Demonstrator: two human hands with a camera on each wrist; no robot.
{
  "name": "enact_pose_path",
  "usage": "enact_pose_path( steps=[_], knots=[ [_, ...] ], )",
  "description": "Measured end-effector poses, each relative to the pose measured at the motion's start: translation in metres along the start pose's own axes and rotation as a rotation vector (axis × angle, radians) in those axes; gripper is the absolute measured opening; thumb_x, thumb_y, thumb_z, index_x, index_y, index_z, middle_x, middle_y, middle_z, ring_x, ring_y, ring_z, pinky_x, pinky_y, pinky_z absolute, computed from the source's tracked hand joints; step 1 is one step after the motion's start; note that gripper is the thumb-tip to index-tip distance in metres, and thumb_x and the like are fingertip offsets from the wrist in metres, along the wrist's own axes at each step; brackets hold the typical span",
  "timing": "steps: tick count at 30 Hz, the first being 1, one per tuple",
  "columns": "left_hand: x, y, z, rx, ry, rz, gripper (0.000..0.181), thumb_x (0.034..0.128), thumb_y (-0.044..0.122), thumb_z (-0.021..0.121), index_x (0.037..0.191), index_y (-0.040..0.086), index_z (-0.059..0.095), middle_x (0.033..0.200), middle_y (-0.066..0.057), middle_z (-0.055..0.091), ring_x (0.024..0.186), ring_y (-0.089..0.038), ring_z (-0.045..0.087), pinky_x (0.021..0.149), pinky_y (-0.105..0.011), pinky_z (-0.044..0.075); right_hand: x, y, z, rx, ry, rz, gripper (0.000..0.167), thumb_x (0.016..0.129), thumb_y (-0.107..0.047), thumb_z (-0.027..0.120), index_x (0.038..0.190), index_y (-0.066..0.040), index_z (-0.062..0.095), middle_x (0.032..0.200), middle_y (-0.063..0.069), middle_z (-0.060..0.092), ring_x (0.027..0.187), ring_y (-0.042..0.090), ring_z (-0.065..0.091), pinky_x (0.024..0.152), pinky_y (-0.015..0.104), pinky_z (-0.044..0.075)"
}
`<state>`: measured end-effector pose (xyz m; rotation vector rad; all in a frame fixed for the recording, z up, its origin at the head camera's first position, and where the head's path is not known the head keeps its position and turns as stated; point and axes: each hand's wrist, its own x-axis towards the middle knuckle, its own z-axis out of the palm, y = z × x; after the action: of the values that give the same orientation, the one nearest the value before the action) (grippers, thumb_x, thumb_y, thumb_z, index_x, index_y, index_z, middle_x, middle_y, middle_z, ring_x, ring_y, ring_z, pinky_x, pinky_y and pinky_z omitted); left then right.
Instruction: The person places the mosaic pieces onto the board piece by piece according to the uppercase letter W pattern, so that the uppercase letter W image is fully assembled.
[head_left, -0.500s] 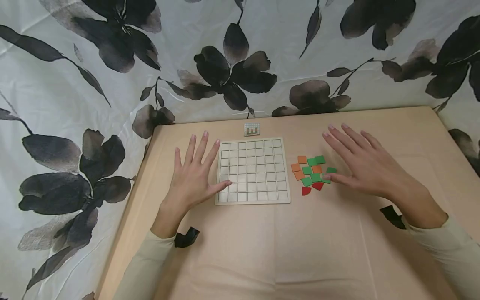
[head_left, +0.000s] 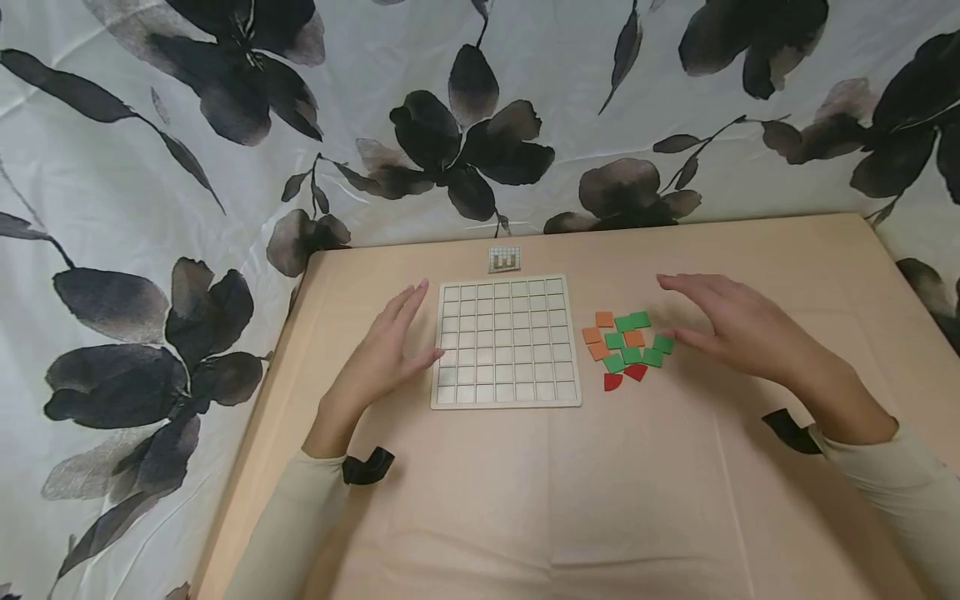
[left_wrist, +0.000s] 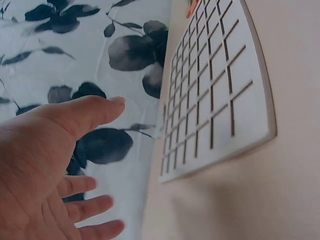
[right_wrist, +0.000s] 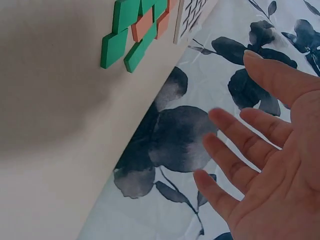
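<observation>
A white board with a square grid (head_left: 506, 342) lies flat on the table. My left hand (head_left: 378, 354) is just left of it, the thumb near the board's left edge, fingers extended and holding nothing. In the left wrist view the hand (left_wrist: 60, 160) is beside the board (left_wrist: 250, 110). Orange, green and red flat pieces (head_left: 632, 356) lie grouped right of the board. My right hand (head_left: 757, 333) is held to their right, thumb tip close to a green piece (head_left: 663, 343). The right wrist view shows that hand (right_wrist: 270, 145) empty, its fingers spread apart.
A small card with a grid pattern (head_left: 504, 259) lies behind the board near the table's back edge. Behind the table (head_left: 547, 500) hangs a white cloth with dark flowers (head_left: 360, 75). Black straps hang at both wrists.
Both hands have turned from palm-down to more sideways, thumbs uppermost. The left thumb has drawn back from over the board; the right thumb has moved off the green pieces.
</observation>
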<state>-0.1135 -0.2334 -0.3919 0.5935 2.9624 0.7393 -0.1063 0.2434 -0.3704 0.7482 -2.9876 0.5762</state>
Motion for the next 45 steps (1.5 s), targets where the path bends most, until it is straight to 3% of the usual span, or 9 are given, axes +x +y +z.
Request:
enact_pose_path(
  steps=[3,8,12,18,33,45],
  knots=[
    [0.003,-0.010,0.004,-0.135,-0.036,-0.048,0.099,0.0901,0.022,0.078,0.164,0.026,0.012,0.153,-0.020,0.041,0.137,-0.037,0.047,0.106,-0.055,0.044,0.001,0.000,-0.001,0.064,-0.057,0.042,0.070,0.086,-0.020,0.082,0.147,-0.007,0.051,0.146,0.017,0.054,0.135,0.040,0.047,0.105,0.063,0.040],
    [0.006,-0.021,0.009,-0.293,-0.085,-0.134,0.098,0.0887,0.009,0.077,0.164,0.026,0.016,0.129,-0.021,0.060,0.112,-0.035,0.065,0.090,-0.050,0.054,0.003,0.003,0.000,0.102,-0.087,0.059,0.062,0.087,-0.016,0.080,0.143,-0.008,0.055,0.137,0.015,0.061,0.133,0.037,0.050,0.102,0.062,0.043],
    [0.010,-0.026,0.014,-0.341,-0.129,-0.187,0.096,0.0877,0.005,0.077,0.163,0.023,0.020,0.120,-0.017,0.063,0.102,-0.028,0.067,0.081,-0.041,0.056,0.005,0.007,0.003,0.122,-0.100,0.065,0.058,0.088,-0.015,0.079,0.141,-0.009,0.057,0.131,0.014,0.066,0.129,0.036,0.054,0.102,0.061,0.044],
    [0.017,-0.032,0.021,-0.408,-0.173,-0.217,0.092,0.0878,0.001,0.075,0.162,0.015,0.023,0.119,-0.017,0.061,0.092,-0.025,0.064,0.068,-0.035,0.056,0.009,0.012,0.006,0.131,-0.120,0.060,0.055,0.090,-0.013,0.077,0.141,-0.008,0.057,0.125,0.011,0.069,0.125,0.035,0.058,0.099,0.059,0.047],
    [0.028,-0.034,0.031,-0.458,-0.219,-0.255,0.080,0.0843,-0.002,0.079,0.154,0.009,0.041,0.116,-0.014,0.056,0.089,-0.022,0.061,0.070,-0.026,0.052,0.018,0.027,0.017,0.138,-0.187,0.111,0.050,0.090,-0.014,0.077,0.137,-0.004,0.061,0.125,0.015,0.068,0.119,0.035,0.061,0.098,0.059,0.048],
    [0.033,-0.030,0.035,-0.363,-0.228,-0.242,0.064,0.0832,-0.001,0.079,0.142,0.001,0.054,0.112,-0.014,0.050,0.096,-0.024,0.054,0.079,-0.031,0.047,0.023,0.031,0.022,0.128,-0.198,0.077,0.047,0.090,-0.015,0.077,0.133,-0.004,0.063,0.123,0.013,0.068,0.116,0.033,0.062,0.096,0.057,0.050]
  ],
)
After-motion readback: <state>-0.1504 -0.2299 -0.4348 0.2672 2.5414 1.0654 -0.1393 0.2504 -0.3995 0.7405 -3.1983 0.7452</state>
